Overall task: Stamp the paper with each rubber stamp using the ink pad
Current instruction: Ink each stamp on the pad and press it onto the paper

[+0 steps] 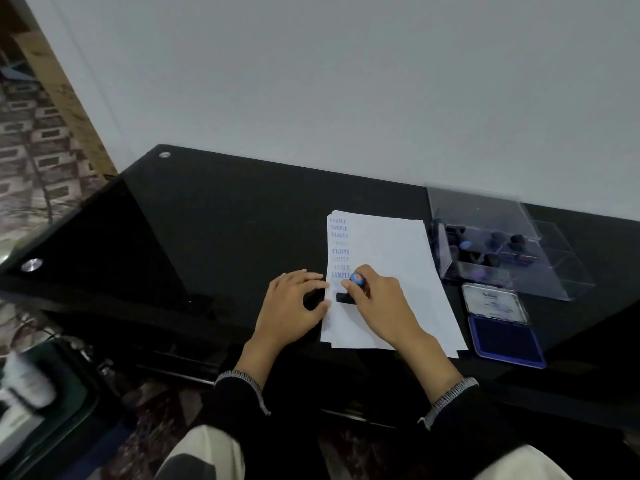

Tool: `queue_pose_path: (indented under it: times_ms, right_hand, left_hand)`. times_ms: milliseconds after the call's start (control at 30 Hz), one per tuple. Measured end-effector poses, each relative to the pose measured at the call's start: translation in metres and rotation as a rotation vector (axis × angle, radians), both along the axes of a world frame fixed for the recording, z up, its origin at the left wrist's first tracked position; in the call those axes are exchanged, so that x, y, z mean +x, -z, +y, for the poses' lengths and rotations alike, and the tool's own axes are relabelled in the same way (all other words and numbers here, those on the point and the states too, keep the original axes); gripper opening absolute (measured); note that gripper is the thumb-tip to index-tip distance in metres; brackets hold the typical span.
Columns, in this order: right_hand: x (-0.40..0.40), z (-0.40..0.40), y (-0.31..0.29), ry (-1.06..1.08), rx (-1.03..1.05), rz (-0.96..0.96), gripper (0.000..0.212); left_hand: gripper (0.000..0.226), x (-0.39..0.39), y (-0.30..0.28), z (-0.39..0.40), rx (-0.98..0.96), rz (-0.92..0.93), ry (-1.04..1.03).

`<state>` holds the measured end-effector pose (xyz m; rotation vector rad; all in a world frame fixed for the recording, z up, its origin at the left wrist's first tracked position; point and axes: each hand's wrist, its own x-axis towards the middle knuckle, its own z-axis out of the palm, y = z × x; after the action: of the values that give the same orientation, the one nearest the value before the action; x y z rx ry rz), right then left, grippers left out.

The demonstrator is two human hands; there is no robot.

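A stack of white paper (394, 258) lies on the black table, with a column of blue SAMPLE prints (340, 249) down its left side. My right hand (379, 299) grips a black rubber stamp (346, 297) with a blue top, its base down on the paper just below the lowest print. My left hand (294, 303) rests at the paper's left edge, fingers and thumb touching the sheets. An open blue ink pad (504, 336) sits right of the paper, lid folded back. A clear plastic box (491, 251) behind it holds several more stamps.
The black glass table (214, 223) stands against a white wall and has metal studs near its left corners. The near table edge runs just below the paper. A dark bin with white items sits on the floor at lower left.
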<state>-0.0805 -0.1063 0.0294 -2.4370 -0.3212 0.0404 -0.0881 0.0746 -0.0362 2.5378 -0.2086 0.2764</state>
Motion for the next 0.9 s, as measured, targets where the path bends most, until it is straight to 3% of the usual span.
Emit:
queue_pose_path:
  times_ms: [200,900]
  right_hand:
    - [0.003,0.005,0.009,-0.002,-0.085,0.011,0.023]
    - [-0.001,0.008,0.017,0.035,-0.129,-0.024,0.03]
  left_hand:
    - [0.049,-0.004,-0.003,0.0,0.017,-0.018,0.036]
    - [0.027,-0.004,-0.005,0.0,0.035,0.014,0.049]
